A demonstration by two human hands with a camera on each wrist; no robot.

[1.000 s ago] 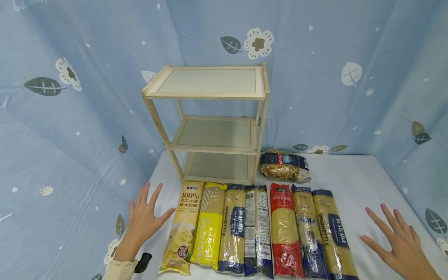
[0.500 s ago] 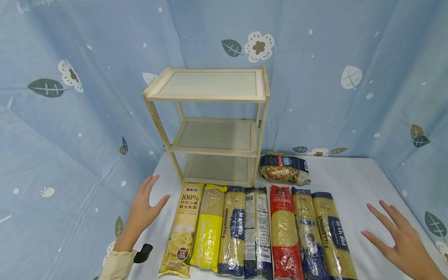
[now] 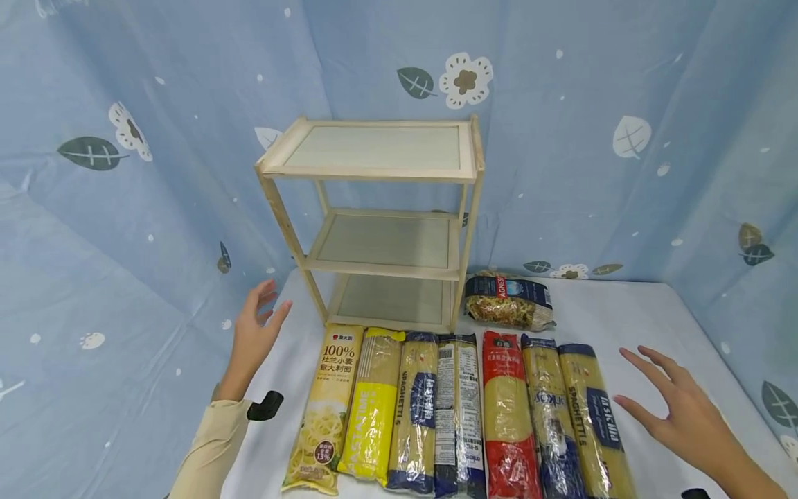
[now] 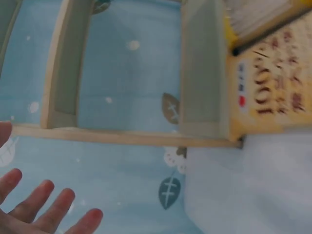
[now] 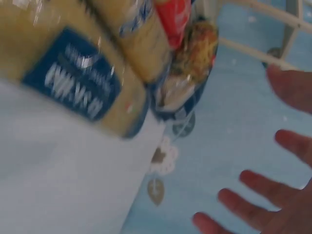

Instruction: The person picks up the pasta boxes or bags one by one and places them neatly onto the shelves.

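My left hand (image 3: 254,339) hovers with spread, relaxed fingers left of the shelf's foot and the yellow spaghetti pack (image 3: 325,409). It holds nothing. Over the table's right side is my right hand (image 3: 676,405), fingers loosely extended, apart from the nearest pack, the La Sicilia spaghetti (image 3: 595,419). Between the hands, a row of long pasta packs lies side by side: a Pastatime pack (image 3: 374,409), another spaghetti pack (image 3: 416,409), a blue pack with its printed back up (image 3: 458,416), a red pack (image 3: 509,416) and a blue-ended pack (image 3: 551,416).
Behind the row stands a three-tier wooden shelf (image 3: 374,269). A bag of Agnesi pasta (image 3: 508,301) lies beside its right foot. Blue patterned curtain (image 3: 561,173) surrounds the white table (image 3: 614,312) at the back and sides.
My left hand has moved forward, toward the shelf, its fingers drawing closer together. My right hand has shifted left toward the row. The packs have stayed in place.
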